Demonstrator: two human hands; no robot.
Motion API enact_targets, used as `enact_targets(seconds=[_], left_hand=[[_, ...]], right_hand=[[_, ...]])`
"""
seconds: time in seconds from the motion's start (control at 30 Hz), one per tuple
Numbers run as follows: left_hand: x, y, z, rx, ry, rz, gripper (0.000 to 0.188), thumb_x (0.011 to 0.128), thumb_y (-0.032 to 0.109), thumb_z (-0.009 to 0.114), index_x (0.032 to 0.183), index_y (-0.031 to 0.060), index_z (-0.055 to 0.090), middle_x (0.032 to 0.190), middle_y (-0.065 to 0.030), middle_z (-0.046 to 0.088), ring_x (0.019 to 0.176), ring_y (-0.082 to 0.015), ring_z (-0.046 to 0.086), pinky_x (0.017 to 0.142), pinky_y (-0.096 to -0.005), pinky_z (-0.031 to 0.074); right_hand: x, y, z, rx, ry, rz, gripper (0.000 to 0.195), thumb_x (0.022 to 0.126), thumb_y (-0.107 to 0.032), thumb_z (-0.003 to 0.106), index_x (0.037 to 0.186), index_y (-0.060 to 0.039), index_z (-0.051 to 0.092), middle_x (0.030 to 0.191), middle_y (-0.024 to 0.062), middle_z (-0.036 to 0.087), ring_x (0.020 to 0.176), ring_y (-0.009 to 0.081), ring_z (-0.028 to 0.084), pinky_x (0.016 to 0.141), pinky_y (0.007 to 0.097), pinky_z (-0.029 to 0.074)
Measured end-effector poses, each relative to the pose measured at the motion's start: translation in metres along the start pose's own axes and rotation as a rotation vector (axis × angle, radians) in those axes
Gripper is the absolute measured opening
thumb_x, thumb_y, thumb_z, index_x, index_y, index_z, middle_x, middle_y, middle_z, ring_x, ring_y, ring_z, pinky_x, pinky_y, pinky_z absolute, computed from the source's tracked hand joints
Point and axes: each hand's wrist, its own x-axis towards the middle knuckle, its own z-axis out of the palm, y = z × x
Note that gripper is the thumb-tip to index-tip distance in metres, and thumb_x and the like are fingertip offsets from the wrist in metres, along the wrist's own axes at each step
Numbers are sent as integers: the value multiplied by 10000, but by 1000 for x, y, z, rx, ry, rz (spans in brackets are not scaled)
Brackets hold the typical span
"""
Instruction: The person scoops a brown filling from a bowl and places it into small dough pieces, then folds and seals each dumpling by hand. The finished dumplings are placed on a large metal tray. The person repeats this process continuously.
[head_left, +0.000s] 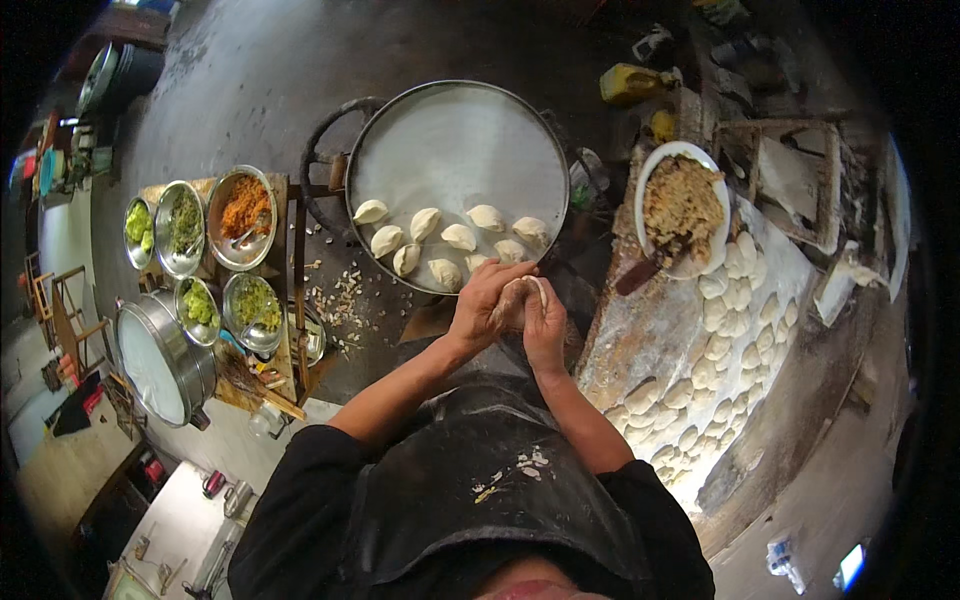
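Note:
My left hand (477, 304) and my right hand (545, 330) meet in front of my apron, at the near rim of a round steamer tray (461, 150). Between them they pinch a dough dumpling (537, 285); only a pale edge of it shows past my fingers. Several folded dumplings (458, 237) sit on the near half of the cloth-covered tray. To the right, an oval white basin (646, 196) holds a brown chopped filling (682, 199). A dark-handled utensil (639, 277) leans out over its near side.
Flattened dough pieces (705, 373) lie on a floured board (637, 337) at right. Metal bowls of chopped vegetables (244, 214) stand on a wooden stand at left, near a large steamer pot (161, 360). Scraps (346, 304) litter the floor. A yellow jug (628, 84) is behind.

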Motion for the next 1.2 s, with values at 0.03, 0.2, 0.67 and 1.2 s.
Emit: enact_targets(seconds=[0.03, 0.2, 0.67, 1.2], left_hand=[[-4, -12, -5, 48, 27, -25, 431, 977, 262, 598, 1337, 25, 584, 1253, -159, 646, 1106, -336, 584, 1053, -423, 386], [0, -22, -46, -305, -155, -281, 940, 898, 230, 745, 1609, 113, 141, 1455, -192, 513, 1304, -313, 522, 1086, -409, 415], [32, -227, -218, -384, 454, -572, 325, 942, 32, 579, 1254, 27, 670, 1124, -101, 712, 973, -186, 691, 859, -325, 561], [63, -303, -268, 243, 133, -375, 390, 953, 125, 665, 1323, 35, 580, 1335, -155, 584, 1182, -319, 590, 978, -425, 495]], right_hand=[[5, 2, 9, -29, 11, -1, 400, 1084, -397, 443, 1109, -26, 590, 967, 28, 610, 849, 111, 541, 758, 309, 475], [32, 27, 24, 41, -42, 202, 578, 1052, -557, 391, 1167, -33, 605, 952, 78, 643, 866, 203, 616, 790, 331, 494], [55, 33, 51, -468, -349, -54, 595, 1004, -445, 572, 1437, -49, 476, 1446, 196, 479, 1346, 383, 473, 1081, 473, 426], [-46, 6, -39, -384, 29, 33, 348, 977, -174, 643, 1309, -79, 597, 1365, 137, 564, 1214, 314, 594, 980, 389, 504]])
